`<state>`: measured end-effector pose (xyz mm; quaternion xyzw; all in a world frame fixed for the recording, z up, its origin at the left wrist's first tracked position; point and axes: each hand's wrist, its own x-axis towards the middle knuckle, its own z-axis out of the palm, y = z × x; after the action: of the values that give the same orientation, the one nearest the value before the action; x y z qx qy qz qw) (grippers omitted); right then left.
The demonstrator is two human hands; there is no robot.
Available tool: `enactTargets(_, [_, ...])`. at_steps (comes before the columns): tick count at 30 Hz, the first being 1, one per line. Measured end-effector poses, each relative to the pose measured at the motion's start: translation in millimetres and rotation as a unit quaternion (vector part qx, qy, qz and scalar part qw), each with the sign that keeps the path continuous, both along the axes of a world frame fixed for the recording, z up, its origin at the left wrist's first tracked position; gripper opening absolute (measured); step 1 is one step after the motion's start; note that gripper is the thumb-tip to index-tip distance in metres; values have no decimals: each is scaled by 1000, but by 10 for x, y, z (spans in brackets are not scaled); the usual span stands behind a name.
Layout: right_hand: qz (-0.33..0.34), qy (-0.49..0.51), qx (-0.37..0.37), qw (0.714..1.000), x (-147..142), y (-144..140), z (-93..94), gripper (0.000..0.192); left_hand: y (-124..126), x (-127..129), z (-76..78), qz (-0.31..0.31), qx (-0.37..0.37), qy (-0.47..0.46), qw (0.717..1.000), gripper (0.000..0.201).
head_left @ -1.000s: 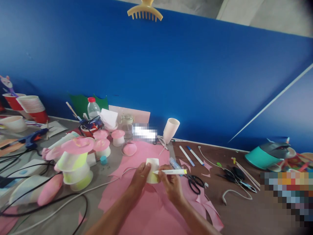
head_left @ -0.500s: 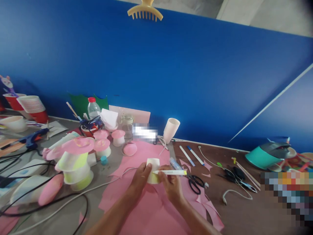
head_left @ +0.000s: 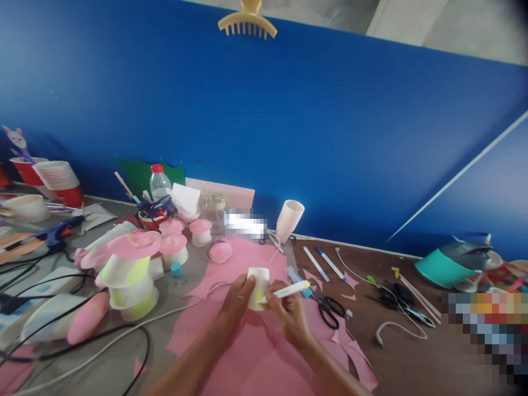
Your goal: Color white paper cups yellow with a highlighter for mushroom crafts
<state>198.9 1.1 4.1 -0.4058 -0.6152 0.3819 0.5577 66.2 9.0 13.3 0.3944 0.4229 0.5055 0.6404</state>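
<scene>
**A:** Fingers [head_left: 246,286] of your left hand [head_left: 237,300] were curled round the small paper cup [head_left: 258,280], thumb up on its near wall, so that hand was closed on it. Agree?

**B:** Yes. Cup sat upside down, base up, held just above the pink sheet [head_left: 247,352] in the middle of the table [head_left: 412,352]. Your right hand [head_left: 289,313]?

**A:** Pinched shut on the yellow marker [head_left: 286,290], tip against the lower part of the cup wall, barrel pointing out to your right. Can't tell if the tip pressed hard or only touched.

**B:** Progress?

**A:** Lower band of the cup already showed yellow-green where the tip was; upper part and base were plain white. I'd judge colouring was partly done on the side facing you. Far side was hidden, so no call there.

**B:** What was finished elsewhere?

**A:** Well to your left stood a stacked cup piece [head_left: 127,275] with yellow-green bands and a pink top, plus small pink-capped cups [head_left: 174,248] behind it. Those looked complete; I'd guess the cup you held lacked a cap like that and the rest of its colour.

**B:** Nearby clutter?

**A:** Scissors [head_left: 328,309] lay just right of your right hand, two pens [head_left: 324,263] beyond them, a white cup [head_left: 289,219] upside down by the blue wall [head_left: 289,121], glue gun [head_left: 58,234] far left.
</scene>
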Motion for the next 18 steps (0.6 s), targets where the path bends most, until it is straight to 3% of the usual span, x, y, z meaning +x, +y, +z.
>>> enactTargets(4, [-16,10,-8,1000,12,8,-11,31,11,-3,-19,-14,1,-15,1000,45])
enactTargets(8, [29,1,-16,999,7,8,-6,33,29,-4,-50,-12,7,-12,1000,42])
enactTargets(12, [6,29,1,1000,1,6,9,28,17,-4,-24,-18,7,-17,1000,43])
enactTargets(18, [31,15,0,999,24,9,1,27,12,0,-62,-5,-4,-25,1000,42])
